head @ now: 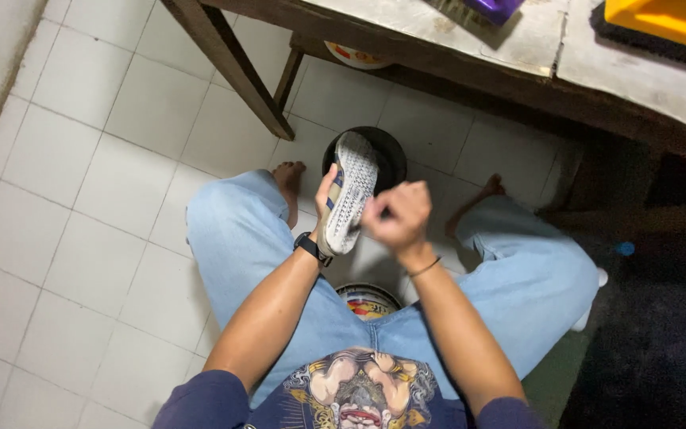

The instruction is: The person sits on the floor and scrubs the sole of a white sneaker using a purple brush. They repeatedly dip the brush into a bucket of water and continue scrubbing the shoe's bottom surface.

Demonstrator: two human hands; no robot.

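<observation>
My left hand (324, 199) grips a light sports shoe (350, 191) by its side, sole turned up toward me, over a black round basin (391, 151) on the floor. My right hand (398, 216) is closed in a fist against the shoe's heel end; whatever it holds is hidden inside the fingers. A dark watch sits on my left wrist and a thin band on my right. I am seated, knees apart in light blue jeans, bare feet either side of the basin.
A wooden table (518, 48) stands ahead, its dark leg (236, 71) coming down left of the basin. A yellow tub (668, 20) and a purple object (490, 8) lie on top. A round patterned container (368, 302) sits between my knees. White floor tiles spread left.
</observation>
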